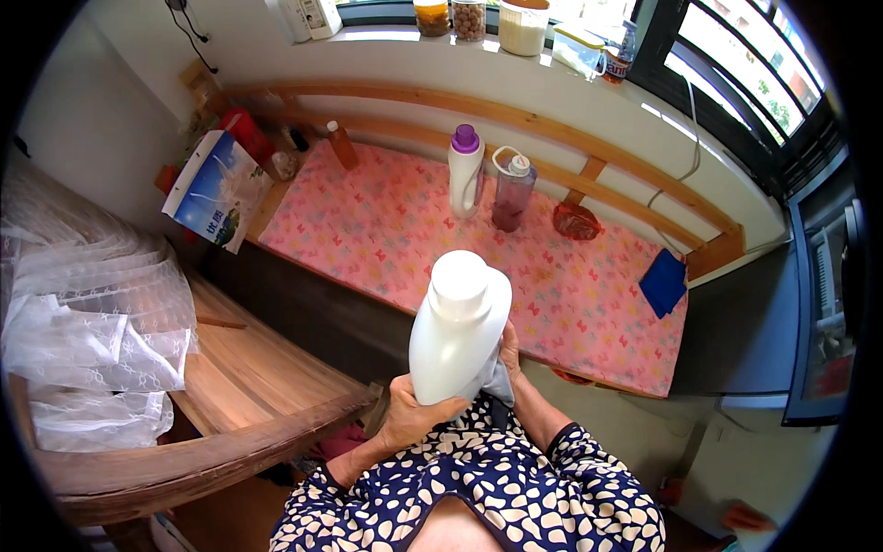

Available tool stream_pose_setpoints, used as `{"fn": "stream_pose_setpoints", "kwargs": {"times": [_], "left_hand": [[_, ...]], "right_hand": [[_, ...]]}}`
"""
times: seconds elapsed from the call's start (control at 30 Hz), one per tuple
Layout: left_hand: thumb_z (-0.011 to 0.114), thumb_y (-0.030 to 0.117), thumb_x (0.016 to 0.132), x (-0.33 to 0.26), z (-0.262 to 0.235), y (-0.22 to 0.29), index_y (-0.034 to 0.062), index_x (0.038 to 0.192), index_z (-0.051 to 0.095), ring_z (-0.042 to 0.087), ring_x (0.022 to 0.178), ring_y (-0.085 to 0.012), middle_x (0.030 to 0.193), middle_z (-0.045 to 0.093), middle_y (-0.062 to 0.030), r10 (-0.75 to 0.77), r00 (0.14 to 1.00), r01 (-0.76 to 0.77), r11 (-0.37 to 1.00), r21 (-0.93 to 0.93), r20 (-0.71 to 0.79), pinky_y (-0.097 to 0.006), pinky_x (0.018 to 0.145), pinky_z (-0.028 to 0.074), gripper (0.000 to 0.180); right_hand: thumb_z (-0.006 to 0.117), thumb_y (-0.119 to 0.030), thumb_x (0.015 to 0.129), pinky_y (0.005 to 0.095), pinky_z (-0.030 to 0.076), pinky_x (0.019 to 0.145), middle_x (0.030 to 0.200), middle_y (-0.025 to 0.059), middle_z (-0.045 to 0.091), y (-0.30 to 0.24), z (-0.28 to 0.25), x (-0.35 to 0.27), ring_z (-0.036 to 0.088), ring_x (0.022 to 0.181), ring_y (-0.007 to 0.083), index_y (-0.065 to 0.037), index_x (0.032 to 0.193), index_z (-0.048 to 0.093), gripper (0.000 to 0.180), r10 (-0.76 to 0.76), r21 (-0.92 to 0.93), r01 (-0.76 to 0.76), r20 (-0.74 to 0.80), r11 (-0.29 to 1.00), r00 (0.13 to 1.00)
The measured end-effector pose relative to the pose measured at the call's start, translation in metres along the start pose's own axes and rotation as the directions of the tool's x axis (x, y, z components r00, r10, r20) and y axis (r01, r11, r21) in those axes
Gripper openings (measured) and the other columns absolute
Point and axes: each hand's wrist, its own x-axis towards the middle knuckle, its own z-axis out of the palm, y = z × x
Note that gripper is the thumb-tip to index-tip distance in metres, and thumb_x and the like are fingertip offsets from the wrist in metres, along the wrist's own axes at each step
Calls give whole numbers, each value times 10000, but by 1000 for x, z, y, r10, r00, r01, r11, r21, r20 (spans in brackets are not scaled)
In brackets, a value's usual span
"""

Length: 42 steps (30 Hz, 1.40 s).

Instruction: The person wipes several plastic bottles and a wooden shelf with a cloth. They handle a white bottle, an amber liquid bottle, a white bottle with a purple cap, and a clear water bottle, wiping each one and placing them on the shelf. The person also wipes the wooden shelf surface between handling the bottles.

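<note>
In front of my chest I hold a large white detergent bottle (453, 340) with a white cap, upright and leaning slightly. My left hand (414, 416) is closed around its lower left side, with the thumb across the front. On the other side, my right hand (511, 354) presses a grey cloth (498, 382) against the bottle; most of its fingers are hidden behind it. Beyond, on a pink patterned cover (386, 221), stand a white bottle with a purple cap (465, 175) and a clear jug with a white lid (513, 195).
A red plastic bag (577, 221) and a folded blue cloth (663, 282) lie farther right on the cover. An orange-brown bottle (342, 147) and a blue-white package (217, 191) are at the left. A wooden table (258, 368) with lace fabric flanks my left; jars (469, 20) line the windowsill.
</note>
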Motion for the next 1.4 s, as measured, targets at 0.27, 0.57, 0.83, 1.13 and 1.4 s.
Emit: {"fn": "stream_pose_setpoints", "kwargs": {"times": [0.27, 0.57, 0.83, 1.13, 1.4], "left_hand": [[638, 113, 876, -10, 4, 19, 0, 1138, 599, 587, 959, -116, 1045, 642, -66, -89, 930, 78, 996, 46, 357, -266, 842, 465, 288], [789, 112, 700, 10, -54, 28, 24, 1225, 541, 553, 1102, -174, 1184, 591, -117, -16, 909, -146, 924, 353, 417, -325, 950, 429, 587], [824, 397, 590, 50, -26, 34, -27, 1344, 405, 407, 1289, -298, 1357, 434, -208, 234, 937, -234, 972, -30, 258, -432, 1078, 304, 961], [546, 213, 913, 126, 2, 32, -20, 1287, 492, 502, 1168, -226, 1233, 556, -149, -337, 740, 287, 941, 180, 582, -337, 1013, 375, 444], [738, 216, 772, 113, 6, -8, 50, 1217, 514, 484, 1073, -164, 1134, 541, -72, -239, 786, 214, 971, 111, 570, -319, 961, 381, 525]], "right_hand": [[508, -355, 927, 338, 502, 865, 1074, 114, 643, -5, 19, 4, 613, 975, 185, -37, 1210, 567, 430, 111, -3, -111, 82, 994, 990], [512, -352, 924, 345, 505, 873, 1092, 123, 642, -20, 40, 16, 618, 990, 195, -38, 1226, 554, 437, 361, -94, -350, 158, 932, 919], [488, -352, 937, 357, 528, 841, 1123, 151, 631, -30, 36, 47, 637, 981, 214, -31, 1200, 561, 421, 538, -174, -510, 208, 842, 817], [515, -331, 920, 378, 494, 900, 1199, 148, 598, -31, 24, 61, 601, 1055, 255, -55, 1201, 580, 399, 734, -233, -697, 256, 679, 629], [513, -314, 918, 388, 471, 931, 1236, 149, 577, -54, 2, 57, 576, 1096, 274, -61, 1200, 586, 386, 756, -710, -491, 89, 505, 649]]}}
